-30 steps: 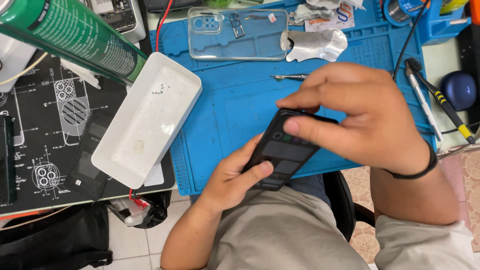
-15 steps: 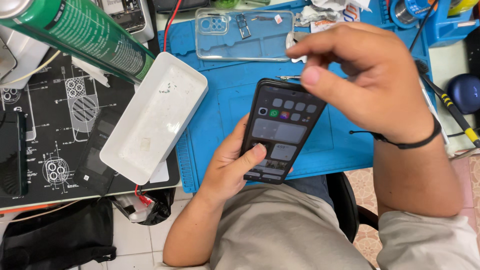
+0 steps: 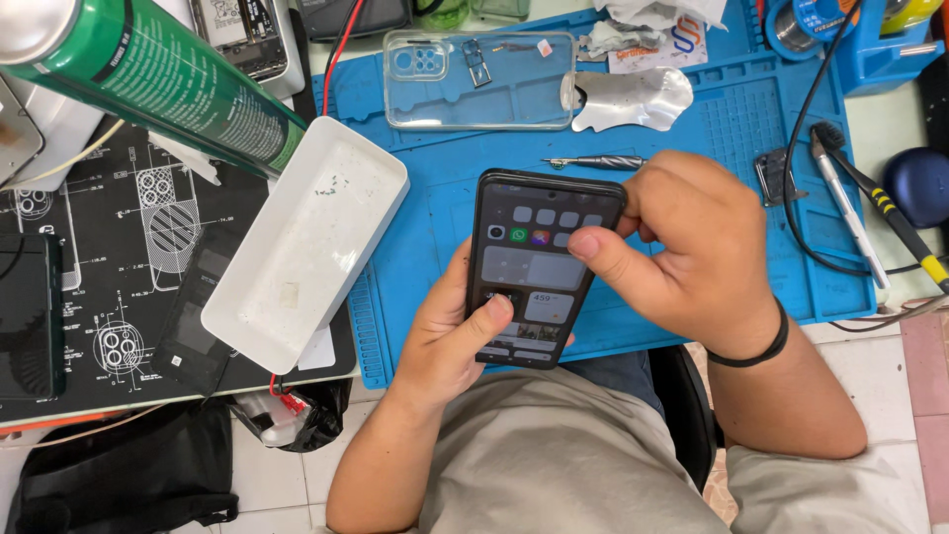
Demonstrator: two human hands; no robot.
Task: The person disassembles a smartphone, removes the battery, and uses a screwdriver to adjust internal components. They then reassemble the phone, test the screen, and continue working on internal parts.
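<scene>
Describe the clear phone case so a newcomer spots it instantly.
Start at the blue work mat covering the bench. Along its far edge, left of a crumpled silver foil sheet, lies the clear phone case. It is the only see-through item there, flat, with a camera cutout at its left end.

Workbench (image 3: 895, 119), blue mat (image 3: 692, 129), black diagram mat (image 3: 109, 297), white tray (image 3: 306, 242)

The phone (image 3: 539, 267) sits between both hands, tray (image 3: 306, 242) left, case (image 3: 479, 79) behind.
</scene>
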